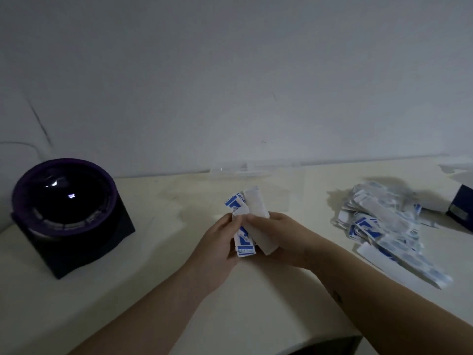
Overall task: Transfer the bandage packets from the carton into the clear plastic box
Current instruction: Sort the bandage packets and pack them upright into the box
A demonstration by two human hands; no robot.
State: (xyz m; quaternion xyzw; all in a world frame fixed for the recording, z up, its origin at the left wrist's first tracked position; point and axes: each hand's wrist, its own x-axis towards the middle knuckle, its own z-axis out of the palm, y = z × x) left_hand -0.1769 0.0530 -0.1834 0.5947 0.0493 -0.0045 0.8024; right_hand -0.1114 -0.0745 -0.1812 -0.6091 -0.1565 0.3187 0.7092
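Note:
My left hand (217, 249) and my right hand (284, 239) meet over the middle of the table, both closed on a small stack of white-and-blue bandage packets (247, 221). A loose pile of more bandage packets (384, 221) lies on the table to the right. The clear plastic box (256, 170) sits at the far edge by the wall, faint and hard to make out. A dark blue carton (460, 208) shows at the right edge, partly cut off.
A black and purple dome-shaped device (66, 211) stands on the table's left side. The cream table (166, 290) ends at a front edge near the bottom right. A white wall rises behind it.

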